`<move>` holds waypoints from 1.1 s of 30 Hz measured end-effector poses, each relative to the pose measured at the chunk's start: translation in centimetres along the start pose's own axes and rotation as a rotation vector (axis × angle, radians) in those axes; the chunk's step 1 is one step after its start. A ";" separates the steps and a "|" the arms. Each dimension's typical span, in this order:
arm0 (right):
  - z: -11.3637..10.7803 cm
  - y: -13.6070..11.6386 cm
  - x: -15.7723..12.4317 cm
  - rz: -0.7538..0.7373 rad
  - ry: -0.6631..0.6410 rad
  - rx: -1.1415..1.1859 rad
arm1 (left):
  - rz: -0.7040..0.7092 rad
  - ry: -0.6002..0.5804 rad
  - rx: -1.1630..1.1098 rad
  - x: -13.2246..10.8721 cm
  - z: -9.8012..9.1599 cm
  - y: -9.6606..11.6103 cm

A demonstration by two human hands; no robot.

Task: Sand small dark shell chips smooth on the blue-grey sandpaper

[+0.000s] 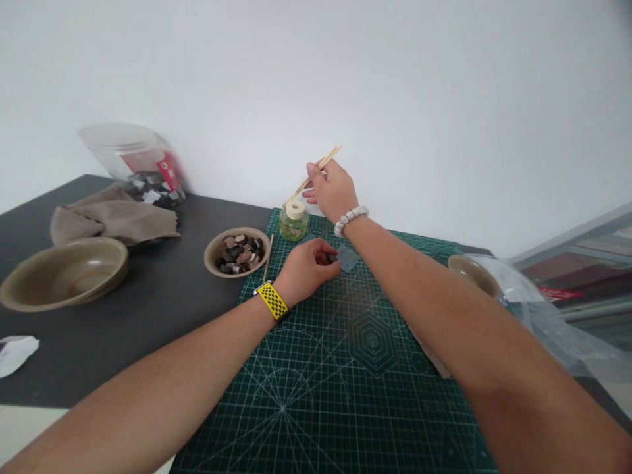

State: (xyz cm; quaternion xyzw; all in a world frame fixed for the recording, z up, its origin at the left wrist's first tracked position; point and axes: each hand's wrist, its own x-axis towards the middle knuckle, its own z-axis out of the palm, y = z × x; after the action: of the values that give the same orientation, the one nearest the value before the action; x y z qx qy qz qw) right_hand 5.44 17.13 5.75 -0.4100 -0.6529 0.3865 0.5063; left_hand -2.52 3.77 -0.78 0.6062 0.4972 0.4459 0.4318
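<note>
My right hand (332,189), with a white bead bracelet at the wrist, is closed on thin wooden sticks (316,170) whose lower ends reach toward a small green glass jar with a white cap (293,220). My left hand (309,266), with a yellow watch band on the wrist, pinches a small bluish tile (347,257) that lies on the green cutting mat (340,368). A single wooden stick (268,257) lies at the mat's left edge beside a small bowl of dark and pale tiles (238,251).
A larger, tan bowl (64,272) and a crumpled beige cloth (116,217) sit on the dark table at the left. A clear plastic jar of tiles (141,164) lies tilted behind the cloth. Another bowl (474,273) under clear plastic (543,316) stands at the right. A white paper scrap (14,352) lies far left.
</note>
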 end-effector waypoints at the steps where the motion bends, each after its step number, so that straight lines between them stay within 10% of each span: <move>1: -0.1 -0.1 0.0 -0.004 0.024 0.015 | -0.001 -0.002 -0.001 0.0 0.0 0.0; 20: -1.4 -1.6 -0.2 -0.054 0.144 0.032 | -0.025 -0.005 -0.004 0.1 0.1 0.1; 33: 0.1 -0.5 1.9 -0.266 -0.014 -0.219 | -0.019 -0.012 0.018 0.1 0.1 0.0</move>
State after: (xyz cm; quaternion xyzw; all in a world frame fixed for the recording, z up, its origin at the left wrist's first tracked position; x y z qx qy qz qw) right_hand 5.02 18.65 6.88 -0.3702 -0.7430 0.2454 0.5006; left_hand -2.38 3.86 -0.81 0.6080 0.5045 0.4334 0.4335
